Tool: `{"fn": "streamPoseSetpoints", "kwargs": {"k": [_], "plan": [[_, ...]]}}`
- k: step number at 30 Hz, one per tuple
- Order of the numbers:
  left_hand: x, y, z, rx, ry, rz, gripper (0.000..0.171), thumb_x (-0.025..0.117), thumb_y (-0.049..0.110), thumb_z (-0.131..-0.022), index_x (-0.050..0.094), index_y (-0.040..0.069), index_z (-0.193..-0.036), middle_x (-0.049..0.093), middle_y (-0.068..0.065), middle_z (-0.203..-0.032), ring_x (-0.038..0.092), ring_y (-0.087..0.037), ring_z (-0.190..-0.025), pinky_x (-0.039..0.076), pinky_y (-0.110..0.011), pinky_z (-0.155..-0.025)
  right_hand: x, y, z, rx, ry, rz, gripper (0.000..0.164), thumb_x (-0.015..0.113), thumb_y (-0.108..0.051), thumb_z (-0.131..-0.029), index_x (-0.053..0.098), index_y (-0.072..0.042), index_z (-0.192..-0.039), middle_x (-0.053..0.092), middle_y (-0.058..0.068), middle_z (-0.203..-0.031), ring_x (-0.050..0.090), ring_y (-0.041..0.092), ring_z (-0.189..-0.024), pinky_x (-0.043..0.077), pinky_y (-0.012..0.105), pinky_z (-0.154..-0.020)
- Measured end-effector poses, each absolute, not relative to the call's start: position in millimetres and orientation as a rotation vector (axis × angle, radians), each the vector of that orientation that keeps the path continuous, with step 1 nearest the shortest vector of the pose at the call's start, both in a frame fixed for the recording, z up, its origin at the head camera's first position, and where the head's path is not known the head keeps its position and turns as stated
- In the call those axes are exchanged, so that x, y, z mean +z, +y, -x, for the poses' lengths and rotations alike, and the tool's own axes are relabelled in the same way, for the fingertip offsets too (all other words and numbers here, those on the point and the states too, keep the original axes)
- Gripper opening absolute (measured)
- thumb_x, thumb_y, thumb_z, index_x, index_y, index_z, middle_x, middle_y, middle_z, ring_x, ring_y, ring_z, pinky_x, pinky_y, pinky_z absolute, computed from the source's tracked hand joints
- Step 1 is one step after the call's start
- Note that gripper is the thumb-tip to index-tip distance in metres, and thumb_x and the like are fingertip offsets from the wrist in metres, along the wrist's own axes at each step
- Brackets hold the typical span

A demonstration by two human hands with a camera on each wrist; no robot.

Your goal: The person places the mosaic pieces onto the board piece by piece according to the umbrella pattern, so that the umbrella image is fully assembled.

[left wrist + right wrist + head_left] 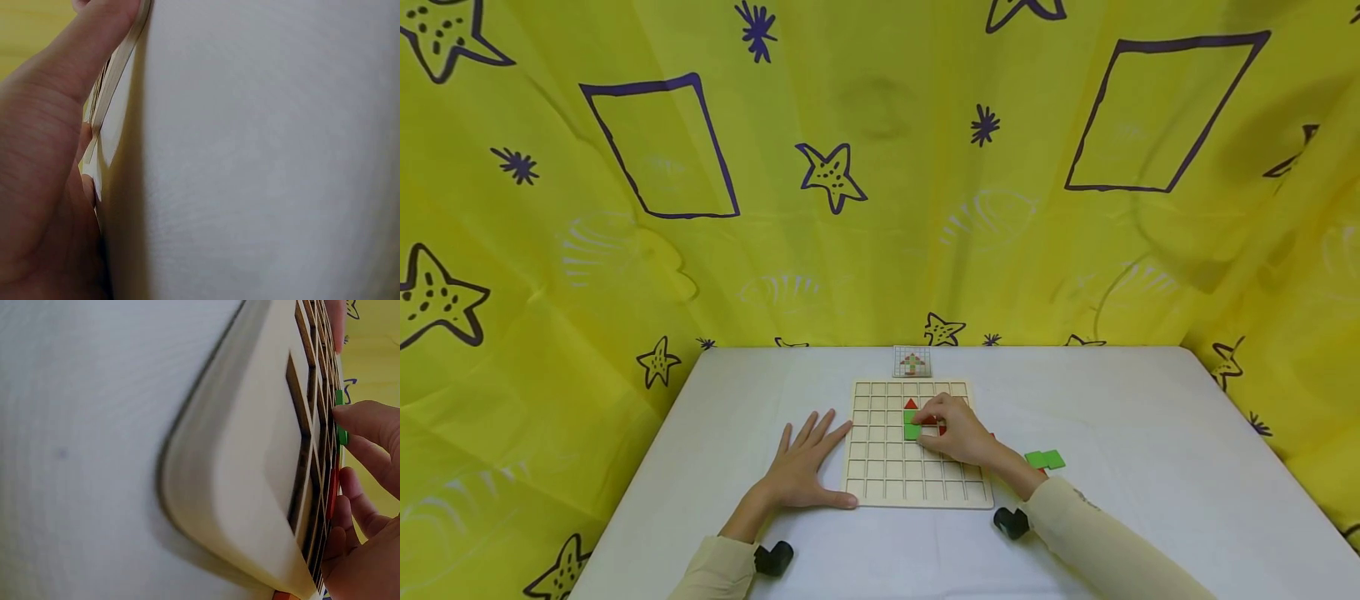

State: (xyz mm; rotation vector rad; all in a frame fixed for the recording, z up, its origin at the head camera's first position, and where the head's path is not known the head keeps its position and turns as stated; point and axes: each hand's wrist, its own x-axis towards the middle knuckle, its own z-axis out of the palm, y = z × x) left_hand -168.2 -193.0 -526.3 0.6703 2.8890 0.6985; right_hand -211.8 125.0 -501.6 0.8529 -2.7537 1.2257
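Observation:
My left hand (799, 471) lies spread on the table, with the thumb at the near left corner of the wooden grid board (880, 492) and the forefinger at its left edge. In the left wrist view the thumb (69, 62) runs along the board's edge. My right hand (958, 429) reaches over the middle of the board and pinches a green square tile (341, 434) between thumb and fingertips, close on the grid. A red triangle (912, 404) sits just beyond the green tiles. Red pieces (332, 494) lie partly hidden under the right hand.
Beyond the board lies a small pattern card (912, 362) with a red and green figure on a grid. Loose green tiles (1045, 459) rest on the white table (1150, 500) near the right forearm, with some red beside them. A yellow patterned curtain (880, 250) hangs behind.

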Motion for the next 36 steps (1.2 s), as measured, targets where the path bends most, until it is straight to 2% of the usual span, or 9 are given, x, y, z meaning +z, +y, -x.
{"fn": "streamPoseSetpoints", "kwargs": {"k": [19,25,28,32,36], "plan": [[-522,-192,167,0.685,2.869,-0.648,0.123,0.076,0.082,-0.064,0.026,0.033,-0.164,0.009,-0.002,-0.173,-0.001,-0.032,-0.159,-0.009,-0.067,-0.119,-501,126,212,1.225,-2.772,-0.863,0.022,0.083,-0.009,-0.085,0.078,-0.010,-0.106,0.065,0.005,-0.110,0.058,0.029,-0.107,0.045,0.048,-0.095],[-520,-192,166,0.682,2.876,-0.665,0.121,0.076,0.081,-0.066,0.028,0.030,-0.164,0.012,-0.006,-0.172,0.002,-0.035,-0.158,-0.007,-0.068,-0.119,-500,126,212,1.212,-2.780,-0.856,0.024,0.083,-0.011,-0.085,0.078,-0.010,-0.108,0.066,0.006,-0.113,0.058,0.030,-0.108,0.045,0.049,-0.096],[-518,-192,165,0.696,2.877,-0.693,0.120,0.078,0.078,-0.067,0.030,0.024,-0.163,0.016,-0.012,-0.171,0.006,-0.040,-0.157,-0.005,-0.071,-0.118,-498,126,211,1.236,-2.797,-0.853,0.024,0.083,-0.011,-0.086,0.077,-0.011,-0.109,0.065,0.007,-0.115,0.057,0.030,-0.110,0.046,0.049,-0.096],[-516,-191,165,0.713,2.877,-0.715,0.118,0.080,0.076,-0.067,0.034,0.021,-0.162,0.020,-0.016,-0.170,0.009,-0.044,-0.156,-0.003,-0.073,-0.117,-494,131,210,1.292,-2.824,-0.864,0.027,0.082,-0.014,-0.088,0.076,-0.012,-0.115,0.064,0.006,-0.119,0.056,0.029,-0.110,0.048,0.047,-0.094],[-521,-192,166,0.701,2.889,-0.703,0.120,0.078,0.079,-0.066,0.032,0.024,-0.163,0.017,-0.013,-0.171,0.007,-0.041,-0.157,-0.004,-0.071,-0.118,-489,137,211,1.327,-2.848,-0.897,0.036,0.081,-0.018,-0.090,0.072,-0.013,-0.125,0.063,0.007,-0.122,0.057,0.027,-0.107,0.052,0.045,-0.093]]}}
